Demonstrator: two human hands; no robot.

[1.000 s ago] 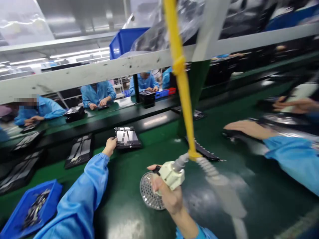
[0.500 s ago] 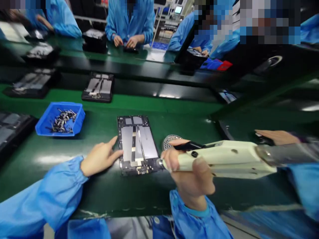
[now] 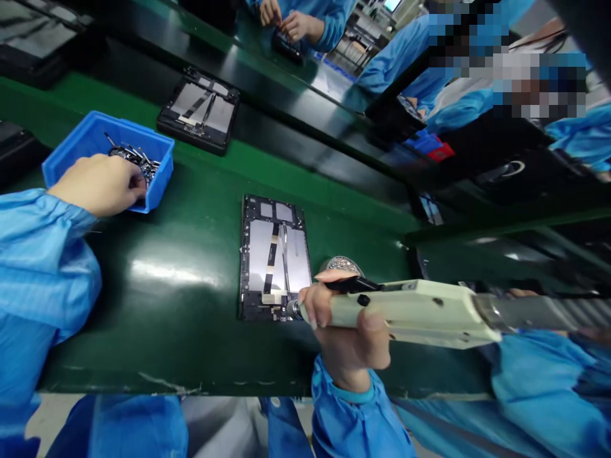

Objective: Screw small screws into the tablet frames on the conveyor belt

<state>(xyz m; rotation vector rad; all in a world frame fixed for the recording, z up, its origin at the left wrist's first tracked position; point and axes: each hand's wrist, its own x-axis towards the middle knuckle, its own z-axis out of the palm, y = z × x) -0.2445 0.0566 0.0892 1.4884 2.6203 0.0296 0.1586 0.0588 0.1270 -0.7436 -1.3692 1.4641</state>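
My left hand reaches into a blue plastic bin, fingers curled down onto a heap of small dark and metallic strips. The fingertips are partly hidden, so what they pinch cannot be made out. A pale, thick-bodied electric screwdriver is gripped in my right hand, its nose pointing left. That nose is over the lower right corner of an opened tablet, which lies flat with its silver battery and flex cables showing. Whether the bit touches the tablet is hidden.
A round metal dish with small pieces stands behind my right hand. Another opened tablet lies on the raised ledge beyond. More devices sit far left. Co-workers in blue sleeves are to the right and across the bench.
My left hand has left the tablet's left edge and moved left into the blue bin. My right hand still holds the electric screwdriver near the tablet's lower right. The camera view has tilted and shifted.
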